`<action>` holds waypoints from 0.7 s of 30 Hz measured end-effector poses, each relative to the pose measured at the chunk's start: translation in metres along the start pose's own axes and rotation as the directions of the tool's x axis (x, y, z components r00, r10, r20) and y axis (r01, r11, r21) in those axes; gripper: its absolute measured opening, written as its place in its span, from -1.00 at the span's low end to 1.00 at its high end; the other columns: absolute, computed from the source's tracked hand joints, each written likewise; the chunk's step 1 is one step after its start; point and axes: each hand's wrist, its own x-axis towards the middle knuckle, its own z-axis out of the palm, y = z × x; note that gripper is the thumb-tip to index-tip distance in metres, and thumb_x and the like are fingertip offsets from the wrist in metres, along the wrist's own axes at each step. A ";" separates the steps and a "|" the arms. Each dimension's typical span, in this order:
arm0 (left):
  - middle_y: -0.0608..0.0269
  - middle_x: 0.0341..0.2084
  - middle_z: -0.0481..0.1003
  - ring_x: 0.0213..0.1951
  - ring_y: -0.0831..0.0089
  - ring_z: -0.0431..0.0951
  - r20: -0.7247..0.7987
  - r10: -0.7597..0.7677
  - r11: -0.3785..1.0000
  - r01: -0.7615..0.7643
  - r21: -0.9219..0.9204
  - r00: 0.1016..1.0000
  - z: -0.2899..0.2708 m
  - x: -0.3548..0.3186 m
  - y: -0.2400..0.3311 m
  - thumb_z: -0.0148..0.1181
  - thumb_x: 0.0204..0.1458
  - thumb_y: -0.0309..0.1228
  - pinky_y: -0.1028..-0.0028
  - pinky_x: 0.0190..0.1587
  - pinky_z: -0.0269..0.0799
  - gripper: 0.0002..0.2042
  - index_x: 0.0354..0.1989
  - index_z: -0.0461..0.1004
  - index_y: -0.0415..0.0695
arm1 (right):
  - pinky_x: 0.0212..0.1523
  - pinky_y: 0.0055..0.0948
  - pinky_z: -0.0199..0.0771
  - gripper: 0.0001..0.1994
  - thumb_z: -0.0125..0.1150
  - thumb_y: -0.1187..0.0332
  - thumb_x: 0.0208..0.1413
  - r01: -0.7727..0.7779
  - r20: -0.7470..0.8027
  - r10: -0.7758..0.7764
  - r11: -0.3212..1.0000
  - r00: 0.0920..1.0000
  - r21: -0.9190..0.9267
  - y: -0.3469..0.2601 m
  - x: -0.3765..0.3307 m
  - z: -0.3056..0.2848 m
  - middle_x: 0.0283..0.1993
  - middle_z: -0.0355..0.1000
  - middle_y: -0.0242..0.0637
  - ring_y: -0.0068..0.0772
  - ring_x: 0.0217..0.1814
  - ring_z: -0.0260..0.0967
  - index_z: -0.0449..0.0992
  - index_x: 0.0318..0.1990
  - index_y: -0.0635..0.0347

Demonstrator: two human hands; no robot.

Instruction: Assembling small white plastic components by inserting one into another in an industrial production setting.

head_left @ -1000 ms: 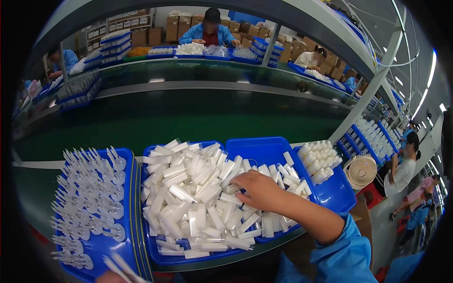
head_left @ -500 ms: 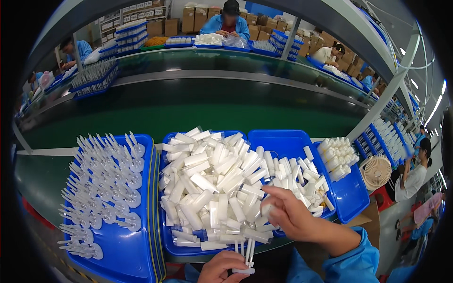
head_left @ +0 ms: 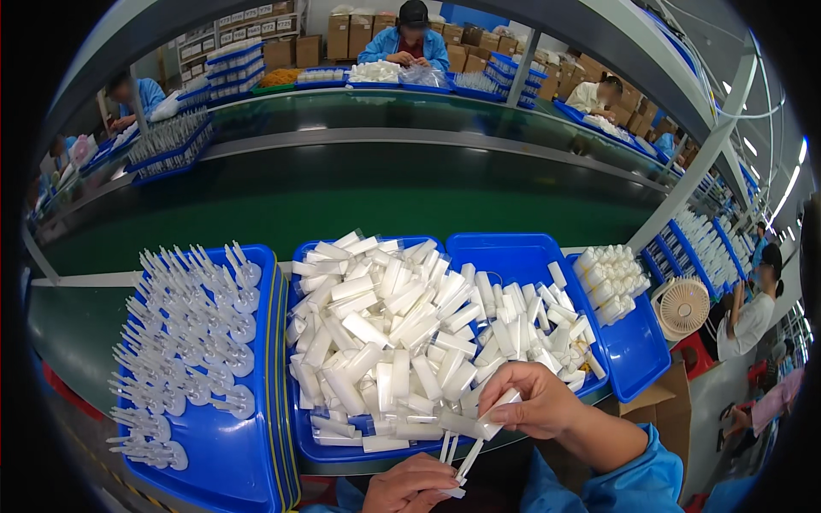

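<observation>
My left hand (head_left: 409, 486) is closed around the base of a white plastic piece with thin upright prongs (head_left: 468, 462), low at the front edge. Above it, my right hand (head_left: 547, 406) pinches a small white block-like part (head_left: 505, 405) between thumb and fingers. That part meets the tip of one prong, which leans to the right. Just beyond both hands, a blue tray holds a heap of white oblong pieces (head_left: 376, 333), many with clear film on them. Smaller white tube-like parts (head_left: 513, 329) lie in the tray behind my right hand.
At left, stacked blue trays (head_left: 222, 453) carry rows of pronged pieces with round bases (head_left: 231, 402). A blue tray with bundled white parts (head_left: 611, 286) and a beige fan (head_left: 681, 308) stand at right. Beyond runs a green conveyor belt (head_left: 359, 201), with co-workers on its far side.
My right hand has come down and toward my left hand, bringing the small white part onto a prong. The pronged piece has tilted to the right.
</observation>
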 end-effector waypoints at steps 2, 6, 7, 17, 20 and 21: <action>0.14 -0.44 0.49 -0.35 0.25 0.48 -0.003 0.001 1.000 -0.001 -0.018 1.000 0.000 -0.001 0.000 0.17 -0.05 -0.51 0.36 -0.25 0.37 -0.92 -0.38 0.46 -0.21 | -0.50 -0.76 0.25 -0.79 0.19 0.60 -0.03 0.030 0.026 -0.030 0.999 0.999 0.020 0.003 0.003 -0.006 -0.30 0.43 -0.33 -0.71 -0.46 0.30 0.42 -0.19 0.28; 0.13 -0.44 0.48 -0.36 0.25 0.48 0.006 0.002 0.999 -0.002 -0.039 1.000 -0.001 0.001 0.000 0.17 -0.03 -0.50 0.37 -0.26 0.37 -0.92 -0.38 0.46 -0.22 | -0.38 -0.74 0.30 -0.79 0.19 0.59 -0.03 0.020 0.051 -0.021 1.000 0.998 0.018 0.003 0.004 -0.008 -0.26 0.40 -0.34 -0.68 -0.31 0.32 0.41 -0.20 0.27; 0.13 -0.45 0.48 -0.36 0.26 0.48 0.013 0.000 0.999 0.000 -0.041 1.000 -0.001 0.002 0.000 0.17 -0.03 -0.50 0.37 -0.27 0.37 -0.92 -0.38 0.46 -0.22 | -0.36 -0.73 0.31 -0.80 0.19 0.59 -0.03 0.018 0.068 -0.018 1.000 0.997 0.002 0.003 0.004 -0.007 -0.25 0.39 -0.34 -0.67 -0.27 0.31 0.41 -0.21 0.27; 0.09 -0.44 0.48 -0.38 0.28 0.48 0.041 -0.102 0.990 0.106 -0.097 0.994 -0.009 0.000 -0.005 0.15 -0.03 -0.53 0.41 -0.29 0.36 -0.95 -0.39 0.46 -0.24 | -0.30 -0.48 0.34 -0.90 0.21 0.47 -0.02 0.355 0.310 -0.173 0.460 0.935 -0.814 -0.021 0.005 0.007 -0.36 0.38 -0.30 -0.42 -0.30 0.37 0.42 -0.36 0.24; 0.08 -0.45 0.48 -0.39 0.27 0.48 0.099 -0.086 0.986 0.099 -0.134 0.991 -0.014 -0.002 -0.006 0.15 -0.05 -0.58 0.38 -0.30 0.36 -0.96 -0.41 0.46 -0.25 | -0.32 -0.46 0.33 -0.90 0.22 0.46 -0.04 0.416 0.383 -0.190 0.596 0.904 -0.687 -0.022 0.004 0.010 -0.41 0.37 -0.25 -0.31 -0.35 0.38 0.42 -0.40 0.25; 0.08 -0.45 0.48 -0.39 0.26 0.48 0.114 -0.015 0.989 0.032 -0.145 0.993 -0.014 -0.003 -0.006 0.15 -0.06 -0.60 0.37 -0.30 0.35 -0.96 -0.42 0.47 -0.25 | -0.32 -0.44 0.33 -0.90 0.20 0.45 -0.01 0.372 0.414 -0.132 0.728 0.901 -0.577 -0.022 0.005 0.007 -0.39 0.37 -0.25 -0.29 -0.33 0.38 0.41 -0.38 0.24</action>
